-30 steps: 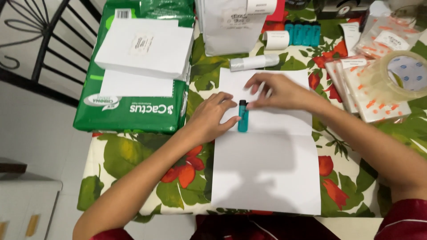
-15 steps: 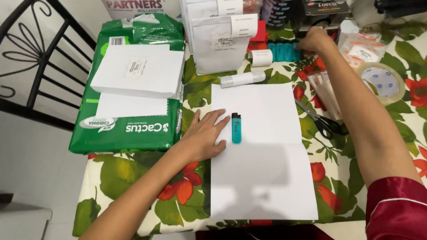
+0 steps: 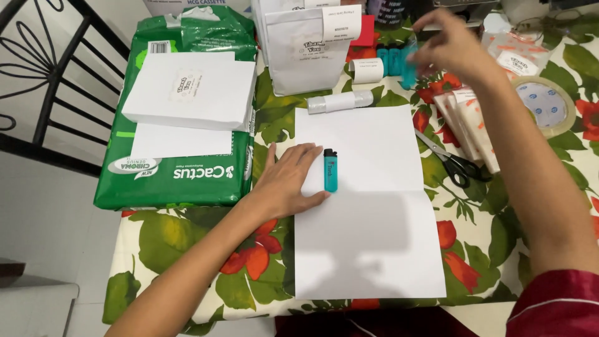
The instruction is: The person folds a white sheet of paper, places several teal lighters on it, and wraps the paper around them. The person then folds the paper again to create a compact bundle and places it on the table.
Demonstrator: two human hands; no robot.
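Head view: the left hand lies flat and open on the left edge of the white sheet, just beside a teal lighter. The right hand, upper right, pinches a blurred teal object; the sheet's lower half lies bare.

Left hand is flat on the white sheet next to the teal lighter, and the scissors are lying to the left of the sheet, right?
Not quite: in the head view the scissors lie to the right of the white sheet, on the floral tablecloth. The rest holds: the left hand rests flat on the sheet's left edge, next to the teal lighter.
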